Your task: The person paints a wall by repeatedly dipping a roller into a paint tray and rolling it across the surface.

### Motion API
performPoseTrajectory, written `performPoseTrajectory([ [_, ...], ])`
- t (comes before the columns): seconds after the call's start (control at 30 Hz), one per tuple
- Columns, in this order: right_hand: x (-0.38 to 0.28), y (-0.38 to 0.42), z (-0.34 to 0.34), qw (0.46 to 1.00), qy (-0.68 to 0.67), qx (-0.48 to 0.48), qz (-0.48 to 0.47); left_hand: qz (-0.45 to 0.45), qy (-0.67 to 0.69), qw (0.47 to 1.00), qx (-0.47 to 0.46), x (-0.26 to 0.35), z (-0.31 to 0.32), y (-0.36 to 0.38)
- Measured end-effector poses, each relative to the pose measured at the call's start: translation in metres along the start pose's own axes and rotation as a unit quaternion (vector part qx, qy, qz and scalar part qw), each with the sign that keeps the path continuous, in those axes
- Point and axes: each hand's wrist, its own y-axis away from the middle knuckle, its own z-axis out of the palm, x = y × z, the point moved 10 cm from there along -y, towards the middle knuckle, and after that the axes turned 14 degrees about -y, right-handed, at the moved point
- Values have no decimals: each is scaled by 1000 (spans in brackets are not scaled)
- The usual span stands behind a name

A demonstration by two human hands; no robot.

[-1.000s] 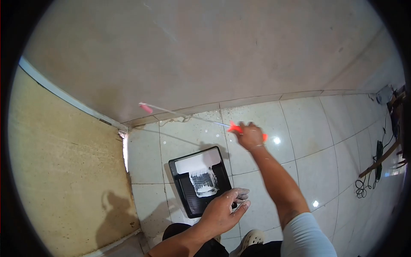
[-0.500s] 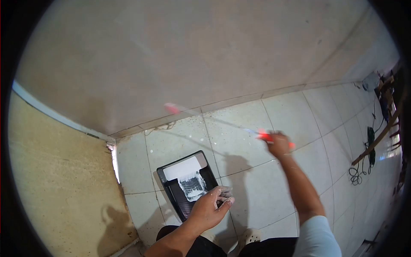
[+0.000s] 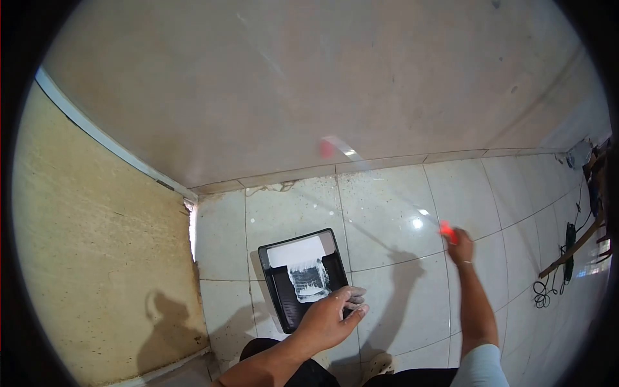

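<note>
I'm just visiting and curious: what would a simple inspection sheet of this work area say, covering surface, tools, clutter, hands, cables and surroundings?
Surface: pale tiled floor, specked near the wall.
Job's things: black tray on the floor, holding white paint; long tool with an orange handle, its pink far end blurred.
Clutter: brown bar and a greyish item, too small to identify, at far right.
Hands: right hand grips the handle; left hand, fingers whitened, is in front of the tray's near corner, nothing seen in its grasp.
Cables: dark cable, partly looped, on the floor at right.
Surroundings: yellowish panel at left, bearing a person's shadow.
</note>
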Motion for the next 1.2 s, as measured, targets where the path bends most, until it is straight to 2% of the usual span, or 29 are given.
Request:
performPoseTrajectory([
  [0.03, -41, -13, 43, 998, -40, -46, 32, 12, -3, 1000, -3, 10, 2, 0],
  [0.07, -70, -22, 103, 994, -48, -100, -9, 12, -9, 1000, -7, 12, 8, -1],
  [0.1, -129, -28, 136, 989, -85, -67, -99, 22, -11, 1000, -14, 16, 15, -4],
  [0.13, -173, -36, 173, 989, -50, -112, -85, 32, -12, 999, -22, 18, 22, -6],
  [0.17, -219, -42, 174, 986, -41, -149, -56, 40, -23, 999, -23, 21, 27, -6],
  [0.2, -238, -46, 174, 987, -21, -148, -55, 37, -25, 999, -29, 20, 28, -6],
  [0.27, -202, -50, 157, 989, -40, -112, -91, 30, -4, 999, -44, 19, 26, 3],
  [0.3, -167, -49, 122, 988, -81, -69, -110, 21, -25, 999, -39, 18, 18, 8],
  [0.33, -115, -46, 87, 996, -39, -56, -55, 26, -15, 999, -30, 13, 11, 13],
  [0.37, -95, -40, 31, 999, -6, -47, -8, 26, -14, 999, -11, 3, 2, 18],
  [0.4, -67, -30, -15, 999, -1, 9, -34, 23, -12, 1000, 7, -6, -6, 22],
  [0.47, -18, -11, -71, 998, 52, 35, -22, 7, 19, 999, 30, -15, -15, 24],
  [0.5, -12, -7, -76, 997, 74, 13, 17, -3, 8, 999, 40, -17, -18, 23],
  [0.57, -42, -10, -50, 999, 22, 16, -32, 0, -14, 999, 52, -8, -22, 20],
  [0.63, -91, -30, 21, 997, -16, -68, 38, 8, -17, 999, 37, 2, -13, 12],
  [0.7, -160, -44, 101, 990, -89, -58, -92, 18, -29, 999, 18, 5, 4, -1],
  [0.73, -209, -53, 115, 990, -36, -132, -23, 23, -37, 999, 14, 7, 12, -8],
  [0.8, -231, -65, 116, 989, -14, -140, -33, 52, -10, 999, 3, 10, 25, -8],
  [0.87, -171, -63, 82, 993, -54, -47, -90, 48, -5, 999, -9, 12, 21, 3],
  [0.9, -133, -59, 45, 997, -42, -44, -52, 32, -17, 999, -16, 11, 13, 9],
  [0.93, -91, -50, 7, 998, -31, -1, -47, 16, -26, 999, -18, 8, 5, 13],
  [1.0, -34, -27, -67, 1000, 3, 9, 20, 20, 0, 1000, 14, -9, -7, 14],
  [1.03, -3, -10, -92, 998, 29, 48, 12, 8, -8, 1000, 26, -14, -14, 16],
  [1.07, 16, 3, -104, 997, 23, 28, 75, -3, -18, 999, 36, -17, -19, 16],
  [1.13, 44, 18, -80, 997, -19, 22, 76, -7, -16, 999, 38, -13, -19, 9],
  [1.2, 13, 11, -18, 994, -107, 4, 29, -3, -15, 999, 38, -11, -10, -6],
])
